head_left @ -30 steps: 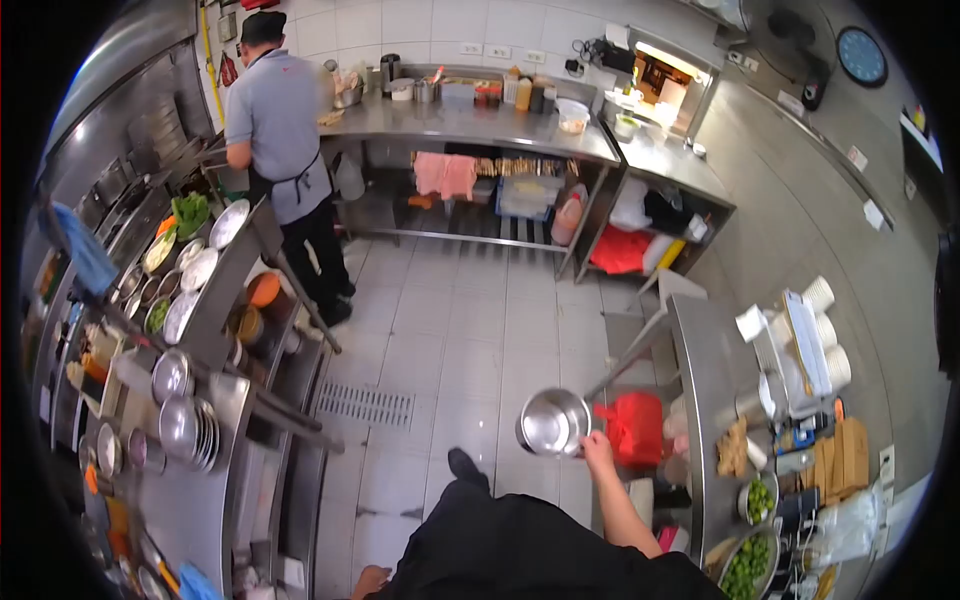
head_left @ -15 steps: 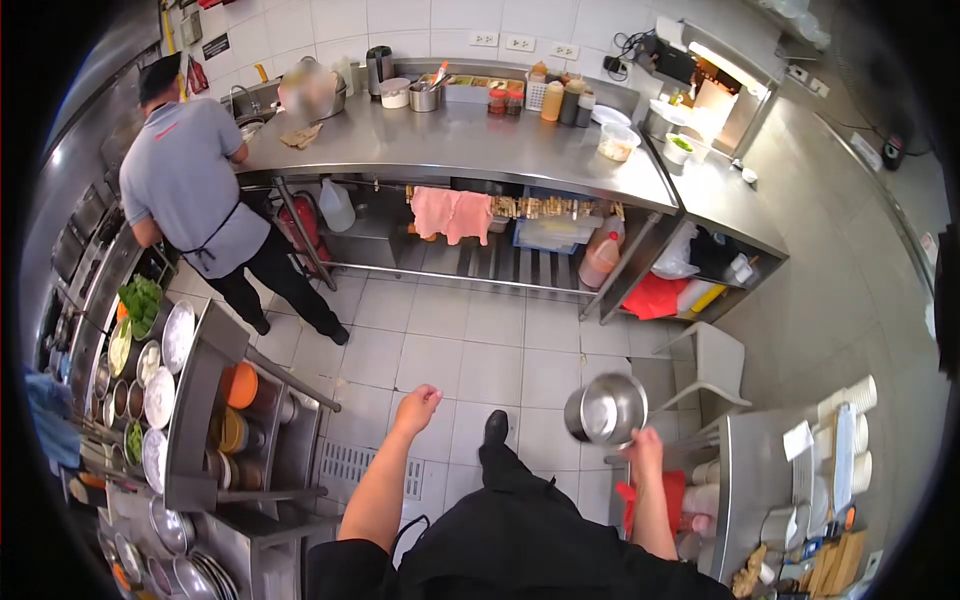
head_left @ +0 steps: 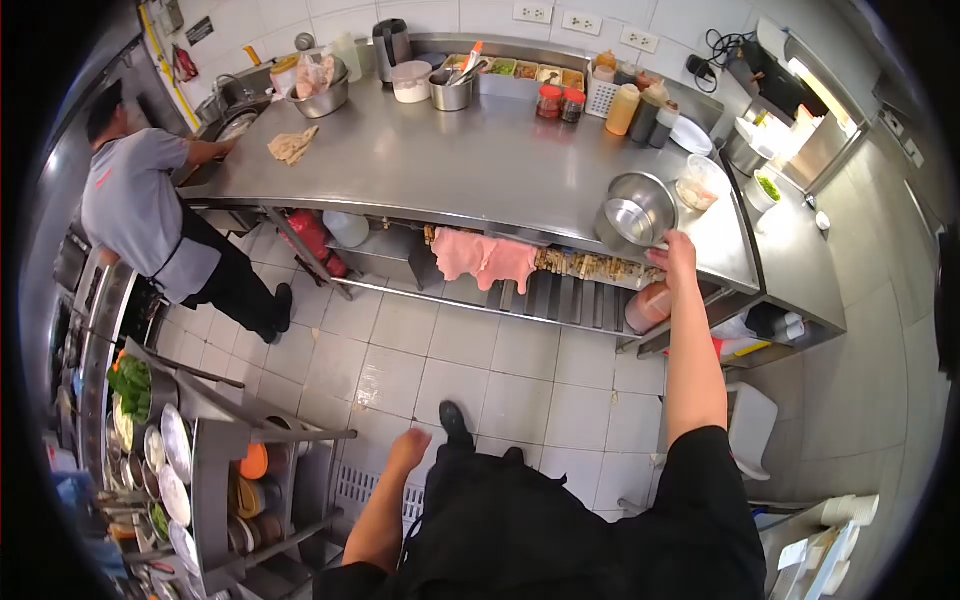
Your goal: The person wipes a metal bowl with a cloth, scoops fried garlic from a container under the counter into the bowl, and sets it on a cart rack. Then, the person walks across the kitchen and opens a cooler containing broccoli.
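Observation:
A round stainless steel bowl [head_left: 637, 212] is at the front right edge of the steel counter [head_left: 430, 170], tilted so that its inside faces up. Its near rim is gripped by my right hand [head_left: 677, 257], with the arm stretched forward. I cannot tell whether the bowl touches the counter. Low at my side, my left hand [head_left: 410, 450] has curled fingers and nothing visible in them. A clear tub with pale food [head_left: 697, 185] stands just right of the bowl.
A co-worker in a grey shirt [head_left: 150, 200] stands at the left by the sink. Sauce bottles [head_left: 622, 108] line the counter's back. A pink cloth [head_left: 485, 260] hangs below its front edge. A shelf unit [head_left: 235, 450] stands at lower left, a white chair [head_left: 752, 430] at right.
I have stepped closer to the counter. My right hand has carried the bowl up and forward from beside me to the counter edge. The co-worker has turned toward the sink, one arm reaching out.

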The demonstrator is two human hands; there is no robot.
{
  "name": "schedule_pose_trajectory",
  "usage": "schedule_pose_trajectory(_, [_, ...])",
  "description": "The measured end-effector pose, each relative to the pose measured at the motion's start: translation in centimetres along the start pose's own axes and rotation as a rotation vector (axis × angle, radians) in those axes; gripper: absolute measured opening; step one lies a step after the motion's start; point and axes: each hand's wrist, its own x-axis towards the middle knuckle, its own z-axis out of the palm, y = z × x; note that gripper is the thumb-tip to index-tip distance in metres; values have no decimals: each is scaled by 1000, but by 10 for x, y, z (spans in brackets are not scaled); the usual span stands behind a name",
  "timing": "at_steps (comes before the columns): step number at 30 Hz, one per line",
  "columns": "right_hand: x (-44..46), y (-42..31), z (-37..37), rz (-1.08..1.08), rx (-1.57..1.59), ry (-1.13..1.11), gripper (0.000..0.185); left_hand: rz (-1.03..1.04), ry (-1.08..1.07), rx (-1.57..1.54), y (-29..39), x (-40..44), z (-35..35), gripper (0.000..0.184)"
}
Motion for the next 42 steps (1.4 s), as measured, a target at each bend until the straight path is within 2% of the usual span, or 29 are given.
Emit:
schedule_pose_trajectory(4, [52,14,31,72,-54,127,30,317,172,-171,128,152,-50,25])
schedule_pose_trajectory(5, [60,18,40,78,-104,139,33,498,292,-70,164,190,-62,26])
schedule_pose_trajectory(7, [63,24,54,-6,-209,219,44,588,278,-16,233,254,-84,31])
schedule_pose_trajectory(10, [82,46,51,-13,-63,268,48,922,495,12,306,337,-97,29])
schedule_pose_trajectory(11, [89,54,47,-108,-284,346,47,911,483,7,317,354,-104,29])
schedule_pose_trajectory(12, [96,64,42,-208,-506,416,47,762,246,57,328,367,-113,26])
schedule_pose_trajectory(13, [100,77,34,-198,-517,412,47,608,11,104,332,381,-115,24])
schedule_pose_trajectory(14, [106,93,25,-274,-815,479,47,500,-74,-21,325,405,-107,23])
schedule_pose_trajectory(15, [113,109,17,-354,-1109,542,48,495,-80,-23,311,421,-97,23])
schedule_pose_trajectory(16, [106,114,32,-451,-1229,597,48,513,-103,-2,301,428,-101,23])
schedule_pose_trajectory(17, [104,114,38,-436,-1230,598,48,532,-136,26,289,430,-104,23])
schedule_pose_trajectory(19, [92,114,40,-525,-1088,529,46,785,53,117,267,431,-109,22])
schedule_pose_trajectory(21, [85,120,43,-581,-968,534,44,727,26,269,250,429,-118,24])
schedule_pose_trajectory(25, [80,148,28,-867,-803,466,41,812,71,365,243,426,-109,26])
schedule_pose_trajectory(28, [79,164,29,-990,-875,543,38,905,98,301,239,428,-95,26])
schedule_pose_trajectory(33, [94,185,22,-1182,-745,660,31,1079,313,239,220,432,-70,31])
schedule_pose_trajectory(34, [94,188,21,-1218,-675,598,29,1172,373,233,216,437,-61,32])
schedule_pose_trajectory(35, [95,188,20,-1256,-606,534,27,1191,385,240,215,440,-57,32])
schedule_pose_trajectory(39, [99,196,16,-1314,-601,581,27,1198,545,354,215,439,-49,43])
schedule_pose_trajectory(42, [96,194,19,-1393,-526,586,29,1111,645,412,203,438,-58,44])
